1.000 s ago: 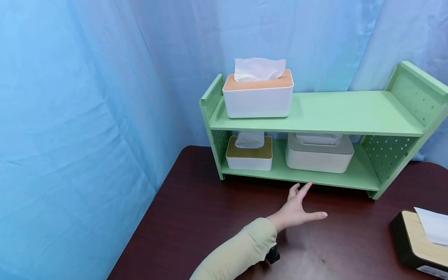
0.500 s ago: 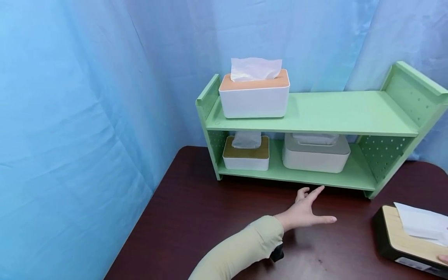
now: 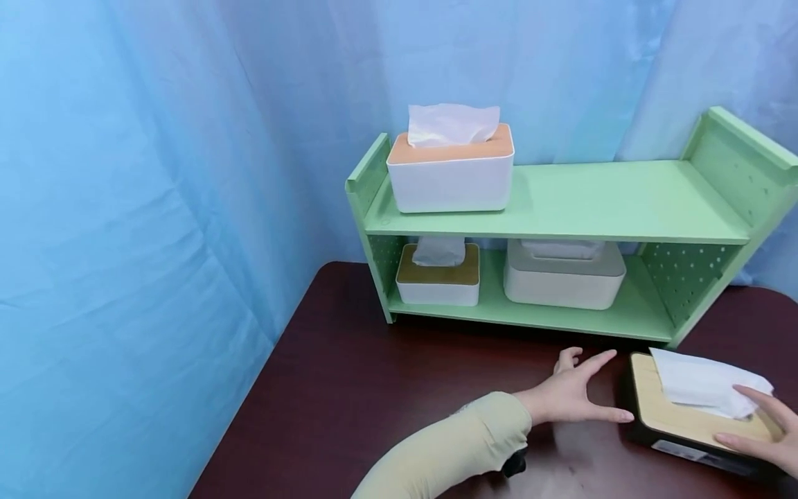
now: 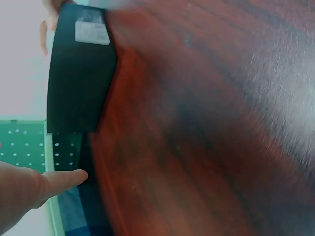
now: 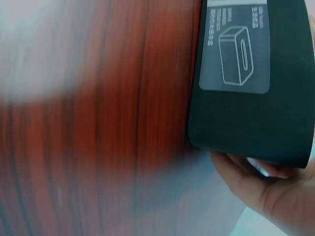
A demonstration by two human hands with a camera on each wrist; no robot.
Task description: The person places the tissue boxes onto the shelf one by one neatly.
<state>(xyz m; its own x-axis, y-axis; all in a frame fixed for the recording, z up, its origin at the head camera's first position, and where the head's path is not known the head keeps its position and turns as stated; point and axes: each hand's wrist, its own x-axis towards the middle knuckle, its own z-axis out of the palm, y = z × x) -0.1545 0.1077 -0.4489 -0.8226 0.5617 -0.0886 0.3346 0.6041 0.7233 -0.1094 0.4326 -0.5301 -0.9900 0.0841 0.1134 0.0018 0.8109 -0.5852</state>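
Observation:
A black tissue box [image 3: 648,388] with a pale wood-look lid and a white tissue sticking out lies on the dark table, right of centre in the head view. My right hand [image 3: 769,430] grips its right end, the fingers and thumb spread over the lid in that view. The right wrist view shows the right hand [image 5: 275,191] at the end of the black box [image 5: 246,118]. My left hand [image 3: 573,398] is spread just left of the box, holding nothing. In the left wrist view, one finger of the left hand [image 4: 39,189] points toward the box [image 4: 78,83], apart from it.
Behind the hands stands a green two-tier shelf [image 3: 630,201]. Its top bears a white tissue box [image 3: 449,184] with an orange lid. Below sit a small brown-lidded tissue box [image 3: 436,292] and a grey-lidded one [image 3: 561,285]. Blue curtains [image 3: 156,208] enclose the table [image 3: 349,388].
The black tissue box has moved left across the table, and my right hand has come into view on it. My left hand has shifted right, closer to the box, fingers still spread.

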